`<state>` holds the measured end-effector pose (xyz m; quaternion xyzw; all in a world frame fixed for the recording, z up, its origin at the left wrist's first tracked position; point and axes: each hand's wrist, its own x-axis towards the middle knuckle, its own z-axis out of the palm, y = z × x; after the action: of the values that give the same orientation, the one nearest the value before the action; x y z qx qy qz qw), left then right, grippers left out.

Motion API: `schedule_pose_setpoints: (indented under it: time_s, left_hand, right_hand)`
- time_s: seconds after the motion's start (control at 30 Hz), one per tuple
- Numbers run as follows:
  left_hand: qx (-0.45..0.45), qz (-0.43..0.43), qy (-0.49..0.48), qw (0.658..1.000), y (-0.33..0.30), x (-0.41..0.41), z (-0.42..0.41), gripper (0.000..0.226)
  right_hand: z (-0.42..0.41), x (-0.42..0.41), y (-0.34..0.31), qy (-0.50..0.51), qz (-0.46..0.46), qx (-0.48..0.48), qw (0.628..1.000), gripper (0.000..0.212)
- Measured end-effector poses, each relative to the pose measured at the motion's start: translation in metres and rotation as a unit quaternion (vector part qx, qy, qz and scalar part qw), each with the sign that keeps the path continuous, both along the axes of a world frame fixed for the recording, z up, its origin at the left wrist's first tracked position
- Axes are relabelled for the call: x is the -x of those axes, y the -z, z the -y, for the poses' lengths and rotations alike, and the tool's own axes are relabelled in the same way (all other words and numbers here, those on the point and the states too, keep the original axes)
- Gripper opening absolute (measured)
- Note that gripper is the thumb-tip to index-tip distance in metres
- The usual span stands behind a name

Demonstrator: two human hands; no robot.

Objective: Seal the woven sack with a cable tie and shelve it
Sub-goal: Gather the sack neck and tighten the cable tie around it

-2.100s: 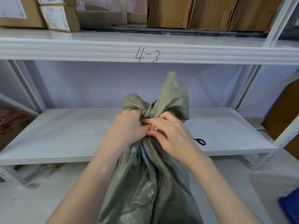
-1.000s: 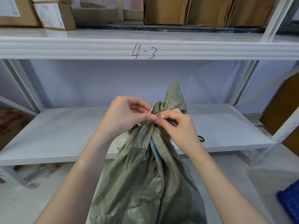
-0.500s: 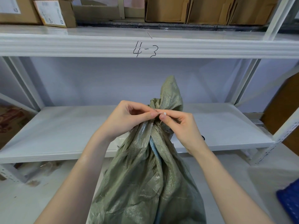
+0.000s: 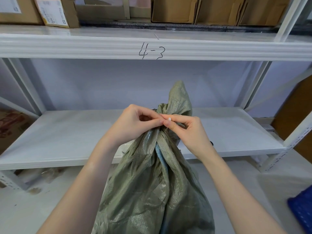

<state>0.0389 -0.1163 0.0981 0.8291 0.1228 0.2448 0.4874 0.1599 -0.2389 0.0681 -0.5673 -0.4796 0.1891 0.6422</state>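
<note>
While cardboard boxes (image 4: pixel 55 12) sat on the top shelf in the upper left of the frame, the left hand (image 4: pixel 135 124) reached in from the lower left with its wrist bent and fingers curled, thumb and forefinger pinched narrow at the gathered neck of the woven sack (image 4: pixel 152 191) at centre frame. That pinch probably kept the bunched mouth from spreading while the tie was worked. Standing on the floor in front of the lower shelf (image 4: pixel 67 132), the sack was not yet shelved, its loose top flaring upright above the neck. Just right of centre, the right hand (image 4: pixel 187 132) met the left fingertip to fingertip, pinching a small white piece, likely the cable tie (image 4: pixel 169 119), against the neck; whether the tie was locked could not be told.
</note>
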Motion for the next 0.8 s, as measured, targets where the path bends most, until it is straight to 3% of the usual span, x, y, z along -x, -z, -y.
schedule_pose_setpoints:
  time_s: [0.27,0.43,0.67,0.8]
  left_hand:
    - [0.016,0.041,-0.027,0.999,0.0023,-0.0032,0.0005,0.008]
    - [0.027,0.052,-0.034,0.998,0.0059,-0.0058,0.0015,0.013]
    - [-0.021,0.032,-0.015,0.999,0.0083,-0.0073,0.0032,0.017]
    - [-0.048,0.062,-0.021,0.997,0.0078,-0.0062,0.0029,0.016]
  right_hand:
    - [-0.0027,0.0021,-0.0036,0.042,0.106,0.024,0.993,0.026]
    - [-0.0012,0.0009,-0.0065,0.005,0.046,0.069,0.997,0.029]
    - [-0.0002,0.0003,-0.0045,0.002,0.011,0.037,0.999,0.042]
    - [0.0014,0.0004,-0.0063,-0.007,-0.025,0.027,0.999,0.030]
